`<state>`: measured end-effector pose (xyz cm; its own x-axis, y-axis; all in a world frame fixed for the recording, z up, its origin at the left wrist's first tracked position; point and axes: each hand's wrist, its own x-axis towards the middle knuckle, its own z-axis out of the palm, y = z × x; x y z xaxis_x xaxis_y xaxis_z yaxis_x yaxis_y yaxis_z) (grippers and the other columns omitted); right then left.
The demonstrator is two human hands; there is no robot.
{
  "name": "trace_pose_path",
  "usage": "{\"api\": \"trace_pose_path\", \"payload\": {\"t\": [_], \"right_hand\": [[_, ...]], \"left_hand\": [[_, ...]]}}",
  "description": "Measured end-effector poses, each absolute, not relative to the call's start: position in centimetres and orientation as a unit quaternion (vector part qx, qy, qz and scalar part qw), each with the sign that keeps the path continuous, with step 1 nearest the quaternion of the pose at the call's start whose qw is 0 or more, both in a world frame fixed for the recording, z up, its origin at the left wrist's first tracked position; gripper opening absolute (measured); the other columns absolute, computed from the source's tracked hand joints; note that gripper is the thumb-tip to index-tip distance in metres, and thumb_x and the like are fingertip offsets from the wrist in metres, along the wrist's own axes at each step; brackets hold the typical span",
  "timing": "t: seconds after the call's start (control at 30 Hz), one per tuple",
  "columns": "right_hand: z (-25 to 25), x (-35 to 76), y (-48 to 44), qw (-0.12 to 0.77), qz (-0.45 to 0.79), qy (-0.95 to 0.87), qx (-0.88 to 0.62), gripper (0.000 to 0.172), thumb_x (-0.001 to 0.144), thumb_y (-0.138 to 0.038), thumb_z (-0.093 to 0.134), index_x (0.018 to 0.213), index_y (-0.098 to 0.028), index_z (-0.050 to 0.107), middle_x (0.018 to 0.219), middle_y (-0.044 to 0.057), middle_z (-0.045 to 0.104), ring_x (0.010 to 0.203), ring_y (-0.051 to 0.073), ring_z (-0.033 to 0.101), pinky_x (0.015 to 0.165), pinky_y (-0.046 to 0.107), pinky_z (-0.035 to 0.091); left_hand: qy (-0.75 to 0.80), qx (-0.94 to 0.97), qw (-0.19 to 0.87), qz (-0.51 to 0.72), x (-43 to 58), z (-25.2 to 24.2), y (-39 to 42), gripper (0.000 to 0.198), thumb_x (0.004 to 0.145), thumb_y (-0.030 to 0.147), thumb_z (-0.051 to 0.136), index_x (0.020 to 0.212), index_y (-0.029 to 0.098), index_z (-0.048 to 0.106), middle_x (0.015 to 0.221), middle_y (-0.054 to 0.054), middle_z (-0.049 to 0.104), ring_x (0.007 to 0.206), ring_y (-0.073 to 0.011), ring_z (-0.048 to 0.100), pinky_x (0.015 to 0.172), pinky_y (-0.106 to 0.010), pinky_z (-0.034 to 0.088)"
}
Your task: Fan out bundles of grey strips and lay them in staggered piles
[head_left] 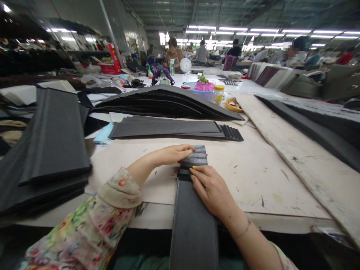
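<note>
Left hand [177,153] and right hand [212,187] touch long, flat, dark-grey strips [194,221] crossing the pale table [159,216]'s near edge; whether gripping, I cannot tell.

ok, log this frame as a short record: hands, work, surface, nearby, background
left_hand: left hand at the far, stepped end of the grey strips
right_hand: right hand, fingertips on the dark band just nearer; grip unclear
work: far ends fanned in steps, near part overhanging the table edge
surface: pale board
beyond_work: flat strip stack, then a larger fanned pile
left_side: overlapping grey panels; light blue face mask by the flat stack
background: yellow-lidded jar; several people
</note>
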<state>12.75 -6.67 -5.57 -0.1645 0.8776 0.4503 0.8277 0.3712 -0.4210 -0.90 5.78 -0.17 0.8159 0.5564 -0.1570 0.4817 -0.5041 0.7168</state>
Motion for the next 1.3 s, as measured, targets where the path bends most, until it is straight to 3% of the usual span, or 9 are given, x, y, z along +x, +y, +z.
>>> {"api": "trace_pose_path", "payload": {"t": [0.33,0.47,0.77,1.1,1.3], "right_hand": [[-5.6,12.8,-6.8,0.323,0.034,-0.758,-0.566,0.025,0.087,-0.020,0.040,0.096,-0.016,0.063,0.096,0.008,0.061,0.093,0.018,0.053,0.086,0.035,0.045],[-5.6,12.6,-6.9,0.326,0.023,-0.753,-0.571,0.024,0.087,-0.020,0.040,0.093,-0.015,0.063,0.093,0.008,0.061,0.091,0.018,0.053,0.085,0.033,0.045],[-5.6,12.5,-7.2,0.337,-0.009,-0.741,-0.581,0.023,0.086,-0.019,0.040,0.084,-0.016,0.063,0.085,0.008,0.063,0.086,0.017,0.057,0.080,0.031,0.047],[-5.7,12.3,-7.2,0.317,-0.021,-0.733,-0.602,0.021,0.082,-0.014,0.042,0.073,-0.016,0.060,0.080,0.007,0.061,0.079,0.016,0.057,0.075,0.028,0.045],[-5.5,12.4,-7.3,0.313,-0.021,-0.733,-0.604,0.021,0.082,-0.014,0.041,0.076,-0.018,0.061,0.083,0.006,0.062,0.082,0.016,0.056,0.076,0.028,0.045]], "left_hand": [[0.248,0.918,0.308,0.022,4.2,-2.1,5.7,0.044,0.075,0.010,0.047,0.118,0.013,0.049,0.108,-0.005,0.062,0.094,-0.0132,0.057,0.082,-0.021,0.042],[0.253,0.940,0.227,0.017,3.7,-2.1,5.5,0.038,0.070,0.010,0.051,0.107,0.015,0.057,0.102,-0.005,0.062,0.091,-0.0156,0.057,0.079,-0.023,0.043],[0.232,0.962,0.137,0.052,3.1,-2.4,4.6,0.020,0.074,0.012,0.052,0.090,0.016,0.062,0.091,-0.004,0.060,0.086,-0.0167,0.055,0.077,-0.026,0.043],[0.152,0.986,0.050,0.045,3.1,-3.0,3.5,0.016,0.080,0.013,0.047,0.081,0.012,0.063,0.083,-0.008,0.059,0.079,-0.0198,0.054,0.074,-0.031,0.043],[0.159,0.976,0.136,0.068,1.3,-3.2,4.6,0.023,0.081,0.011,0.046,0.098,0.015,0.062,0.093,-0.007,0.060,0.088,-0.0175,0.054,0.081,-0.028,0.042]]}}
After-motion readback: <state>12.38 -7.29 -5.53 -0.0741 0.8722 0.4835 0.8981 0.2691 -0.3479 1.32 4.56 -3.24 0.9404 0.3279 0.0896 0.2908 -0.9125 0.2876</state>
